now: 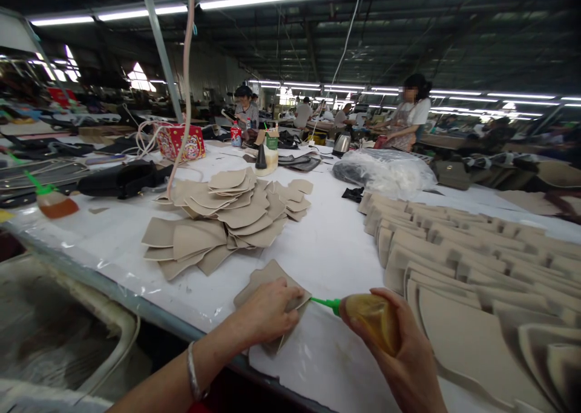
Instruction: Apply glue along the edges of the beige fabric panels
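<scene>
A white table [338, 237] carries beige panels [245, 213] and clear plastic [390, 169].

The squeeze bottle [374, 319] is translucent plastic, smooth and slightly shiny, with a green plastic nozzle [334, 306]. The beige panel [263, 277] is matt and smooth — perhaps leather or an imitation, hard to tell here — and the piled panels [245, 213] look equally dull. Faintly glossy white table covering [327, 237]; crinkled, clear plastic bag [390, 171]; shiny metal bracelet [192, 367].
</scene>
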Motion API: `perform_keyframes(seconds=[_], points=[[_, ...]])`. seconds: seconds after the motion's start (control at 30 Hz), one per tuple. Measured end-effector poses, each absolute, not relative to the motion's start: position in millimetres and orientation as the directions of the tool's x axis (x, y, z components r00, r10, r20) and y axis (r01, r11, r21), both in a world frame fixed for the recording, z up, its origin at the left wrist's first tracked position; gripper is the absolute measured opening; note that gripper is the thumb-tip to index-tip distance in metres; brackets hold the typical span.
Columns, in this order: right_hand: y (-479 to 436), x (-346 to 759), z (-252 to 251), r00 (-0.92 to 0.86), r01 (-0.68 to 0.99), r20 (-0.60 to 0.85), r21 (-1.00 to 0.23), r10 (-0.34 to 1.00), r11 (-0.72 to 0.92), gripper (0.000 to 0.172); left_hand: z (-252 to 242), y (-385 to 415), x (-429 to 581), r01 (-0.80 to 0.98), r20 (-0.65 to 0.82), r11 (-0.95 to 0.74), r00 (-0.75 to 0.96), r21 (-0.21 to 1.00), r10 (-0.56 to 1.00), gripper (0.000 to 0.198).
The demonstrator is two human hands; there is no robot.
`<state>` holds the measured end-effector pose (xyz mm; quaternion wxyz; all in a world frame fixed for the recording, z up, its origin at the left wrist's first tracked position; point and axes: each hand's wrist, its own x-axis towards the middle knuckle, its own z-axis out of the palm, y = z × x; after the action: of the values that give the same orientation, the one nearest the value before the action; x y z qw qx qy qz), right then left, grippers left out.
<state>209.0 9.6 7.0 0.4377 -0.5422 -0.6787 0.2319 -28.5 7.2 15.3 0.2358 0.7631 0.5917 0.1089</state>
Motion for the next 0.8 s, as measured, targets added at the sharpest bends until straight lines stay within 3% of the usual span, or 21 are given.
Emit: perform_keyframes(seconds=[0.3,0.5,0.63,0.8], points=[[8,205,11,0.030,0.515,0.264,-0.831,0.964,0.212,0.051,13,6,-29,0.847,-0.090,-0.190,0.268,0.497,0.959,0.047],[11,204,11,-0.041,0.333,0.126,-0.933,0.991,0.133,0.049,13,6,-30,0.840,-0.079,-0.194,0.270,0.507,0.960,0.046],[15,207,9,0.044,0.401,0.168,-0.906,0.985,0.136,0.055,13,6,-31,0.838,-0.081,-0.196,0.273,0.509,0.958,0.047],[0,203,12,-0.094,0.335,0.068,-0.937,0.993,0.095,0.048,7,6,-31,0.843,-0.062,-0.215,0.281,0.493,0.958,0.045]])
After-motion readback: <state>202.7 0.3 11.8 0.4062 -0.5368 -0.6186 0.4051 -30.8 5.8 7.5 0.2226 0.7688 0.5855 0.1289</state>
